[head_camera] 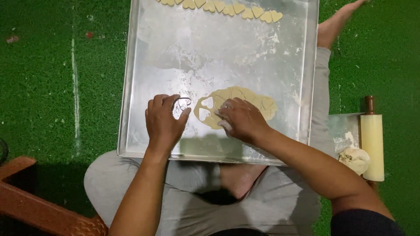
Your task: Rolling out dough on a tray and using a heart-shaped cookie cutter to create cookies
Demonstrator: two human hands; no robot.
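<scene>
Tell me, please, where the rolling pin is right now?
The rolling pin lies at the right edge of the head view, off the metal tray, beside a dough lump.

Tray (131, 87) centre and upper left bare, floured metal, open for passing. Heart row (227, 8) blocks top edge. Dough sheet (238, 105) fills lower right of centre, cutter (183, 103) just left of it. Rolling pin (372, 140) and dough lump (354, 159) crowd right of frame.

Grey trousers (183, 192), dark short sleeve (365, 223), bare forearms, bare feet
</scene>
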